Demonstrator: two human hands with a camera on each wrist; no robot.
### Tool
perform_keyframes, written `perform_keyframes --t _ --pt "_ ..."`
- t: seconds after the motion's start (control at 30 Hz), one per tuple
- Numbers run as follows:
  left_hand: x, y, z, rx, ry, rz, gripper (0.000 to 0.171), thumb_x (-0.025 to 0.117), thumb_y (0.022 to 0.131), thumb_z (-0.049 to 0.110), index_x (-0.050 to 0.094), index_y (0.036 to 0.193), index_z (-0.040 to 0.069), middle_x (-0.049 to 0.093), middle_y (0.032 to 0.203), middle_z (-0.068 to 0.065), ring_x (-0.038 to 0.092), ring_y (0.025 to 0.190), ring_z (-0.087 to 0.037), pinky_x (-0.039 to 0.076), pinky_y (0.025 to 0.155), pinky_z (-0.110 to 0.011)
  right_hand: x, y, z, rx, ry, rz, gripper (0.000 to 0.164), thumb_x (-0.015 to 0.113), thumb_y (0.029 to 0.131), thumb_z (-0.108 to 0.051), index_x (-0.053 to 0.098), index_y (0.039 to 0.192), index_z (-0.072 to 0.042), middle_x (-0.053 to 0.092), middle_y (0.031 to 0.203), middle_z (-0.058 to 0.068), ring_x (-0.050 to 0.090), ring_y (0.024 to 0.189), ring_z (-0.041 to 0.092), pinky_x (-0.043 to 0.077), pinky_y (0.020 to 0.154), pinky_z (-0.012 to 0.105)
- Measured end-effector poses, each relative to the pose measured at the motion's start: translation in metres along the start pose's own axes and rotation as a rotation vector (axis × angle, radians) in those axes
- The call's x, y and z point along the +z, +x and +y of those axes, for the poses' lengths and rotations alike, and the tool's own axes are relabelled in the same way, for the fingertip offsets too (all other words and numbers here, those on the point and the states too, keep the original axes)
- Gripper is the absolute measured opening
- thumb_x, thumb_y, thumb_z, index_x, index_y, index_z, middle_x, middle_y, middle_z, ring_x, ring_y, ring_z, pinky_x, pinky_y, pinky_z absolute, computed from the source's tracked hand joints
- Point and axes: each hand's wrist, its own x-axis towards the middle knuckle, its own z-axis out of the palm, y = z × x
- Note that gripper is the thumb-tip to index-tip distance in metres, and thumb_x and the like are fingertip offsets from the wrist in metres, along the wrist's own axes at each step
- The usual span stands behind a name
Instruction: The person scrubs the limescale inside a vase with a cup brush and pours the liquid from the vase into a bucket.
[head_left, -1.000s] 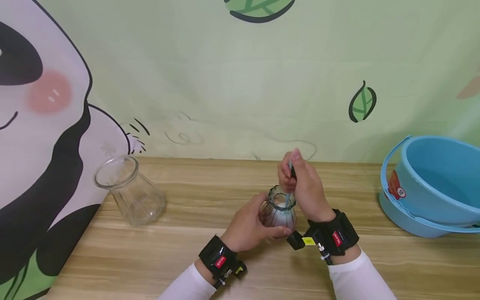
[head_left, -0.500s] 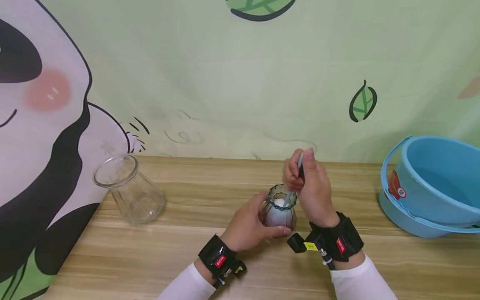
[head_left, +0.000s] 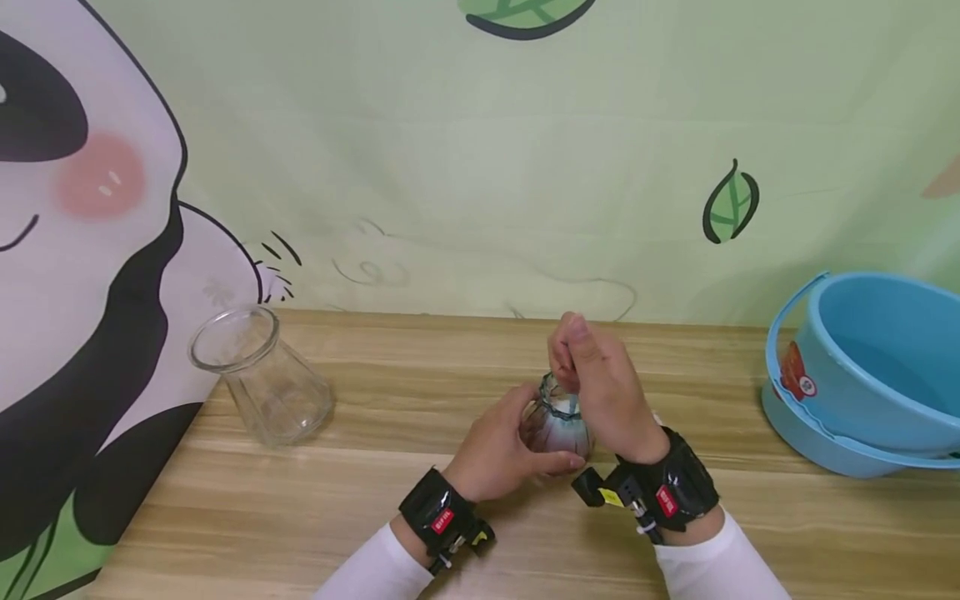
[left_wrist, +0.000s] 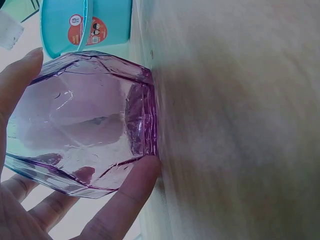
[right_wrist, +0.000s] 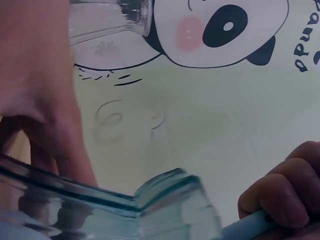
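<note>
A small faceted glass vase (head_left: 557,435), teal at its scalloped rim and purple at the base, stands on the wooden table. My left hand (head_left: 497,454) grips its side, thumb in front and fingers behind. In the left wrist view a pale, sponge-like head (left_wrist: 75,112) shows blurred through the purple glass. It belongs to a sponge brush whose light-blue handle (right_wrist: 246,226) leans out of the vase mouth in the right wrist view. Above the rim, my right hand (head_left: 603,387) holds that handle in curled fingers, thumb up, hiding most of it in the head view.
Left on the table is a clear wide-rimmed glass jar (head_left: 277,392). A light-blue bucket (head_left: 885,367) with a handle sits inside or on another blue basin at the right. Behind the table (head_left: 360,542) hangs a green cloth backdrop (head_left: 420,150) with a panda print.
My right hand first shifted right, tilting the brush handle, then came back left and lower over the vase mouth. The left hand and the vase have stayed in place.
</note>
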Motion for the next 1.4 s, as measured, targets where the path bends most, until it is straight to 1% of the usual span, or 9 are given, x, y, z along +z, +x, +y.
perform_keyframes --t 0.1,0.17,0.27,0.47,0.7,0.9,1.03,1.17,1.4 --pt "0.000 0.000 -0.001 0.004 -0.004 0.000 0.072 0.079 0.065 0.064 0.046 0.124 0.039 0.057 0.109 0.013 0.055 0.091 -0.008 0.051 0.073 -0.033 0.001 0.000 0.002 0.026 -0.026 -0.036 0.045 0.024 0.108 -0.028 0.035 0.072 -0.003 0.029 0.060 0.007 0.030 0.050 0.021 0.025 0.045 0.030" --pt "0.000 0.001 -0.001 0.012 -0.003 0.000 0.072 0.079 0.065 0.065 0.046 0.123 0.038 0.057 0.108 0.013 0.055 0.091 -0.008 0.051 0.073 -0.033 0.000 0.000 0.002 0.036 -0.021 -0.042 0.044 0.024 0.108 -0.027 0.034 0.072 -0.004 0.028 0.060 0.008 0.030 0.050 0.021 0.025 0.045 0.030" --pt "0.001 0.002 -0.002 0.025 0.005 0.001 0.072 0.078 0.065 0.066 0.047 0.123 0.037 0.057 0.107 0.013 0.055 0.091 -0.007 0.051 0.073 -0.033 -0.002 0.000 0.003 0.049 0.003 -0.035 0.044 0.023 0.108 -0.025 0.033 0.071 -0.004 0.026 0.059 0.008 0.028 0.049 0.023 0.024 0.045 0.030" --pt "0.001 0.002 -0.001 0.035 0.019 0.001 0.073 0.078 0.065 0.067 0.046 0.124 0.038 0.057 0.108 0.014 0.055 0.091 -0.007 0.051 0.073 -0.033 -0.004 0.001 0.006 0.059 0.030 -0.028 0.043 0.023 0.107 -0.024 0.032 0.070 -0.004 0.026 0.058 0.008 0.026 0.048 0.023 0.021 0.044 0.031" --pt "0.000 0.002 -0.001 0.037 0.013 0.001 0.072 0.078 0.066 0.065 0.046 0.125 0.038 0.057 0.108 0.013 0.055 0.090 -0.007 0.051 0.071 -0.032 -0.005 0.001 0.013 0.072 0.068 -0.009 0.043 0.022 0.107 -0.025 0.032 0.071 -0.004 0.025 0.058 0.007 0.025 0.047 0.022 0.020 0.043 0.031" --pt "0.000 0.001 -0.002 0.027 0.010 0.003 0.076 0.078 0.066 0.066 0.045 0.128 0.038 0.058 0.110 0.013 0.056 0.092 -0.007 0.052 0.073 -0.033 -0.006 0.002 0.016 0.086 0.093 -0.006 0.043 0.021 0.107 -0.027 0.033 0.072 -0.005 0.026 0.058 0.006 0.025 0.047 0.022 0.020 0.042 0.032" --pt "0.000 0.001 -0.003 0.025 0.012 0.006 0.080 0.078 0.065 0.066 0.044 0.131 0.036 0.058 0.111 0.013 0.056 0.093 -0.007 0.052 0.074 -0.034 -0.007 0.002 0.015 0.096 0.103 -0.012 0.043 0.021 0.107 -0.028 0.034 0.073 -0.005 0.026 0.059 0.006 0.024 0.048 0.022 0.020 0.042 0.032" --pt "0.000 0.000 -0.003 0.029 0.009 0.008 0.081 0.078 0.066 0.065 0.045 0.132 0.035 0.058 0.111 0.013 0.055 0.094 -0.007 0.052 0.074 -0.035 -0.007 0.002 0.013 0.099 0.096 -0.009 0.043 0.020 0.107 -0.029 0.035 0.074 -0.005 0.027 0.060 0.005 0.025 0.049 0.022 0.020 0.043 0.032" --pt "0.001 0.001 -0.003 0.021 0.000 0.003 0.079 0.077 0.064 0.068 0.044 0.130 0.040 0.058 0.112 0.013 0.055 0.095 -0.007 0.052 0.076 -0.036 -0.007 0.001 0.005 0.065 0.099 0.030 0.046 0.020 0.108 -0.030 0.035 0.074 -0.004 0.027 0.059 0.005 0.025 0.048 0.021 0.019 0.042 0.033"
